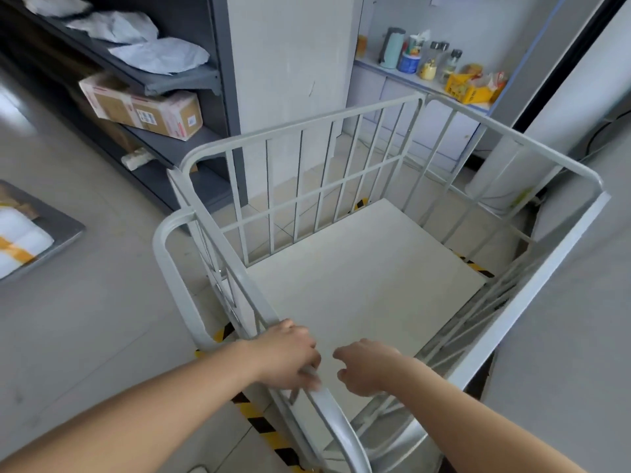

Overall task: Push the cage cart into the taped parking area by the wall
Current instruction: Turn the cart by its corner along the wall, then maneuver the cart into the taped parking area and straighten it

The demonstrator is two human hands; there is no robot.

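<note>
A light grey cage cart with barred sides and an empty white floor fills the middle of the head view. My left hand is closed around its near top rail. My right hand hovers just right of it with fingers curled, holding nothing, and not touching the rail as far as I can see. Yellow-and-black floor tape runs under the cart's near side. Further pieces of tape show beyond the floor's far corners. A white pillar rises just past the far side.
Dark metal shelving with parcels and a cardboard box stands at the left. A counter with bottles and jars is behind the cart. A grey wall flanks the right. A tray with a wrapped package lies at far left.
</note>
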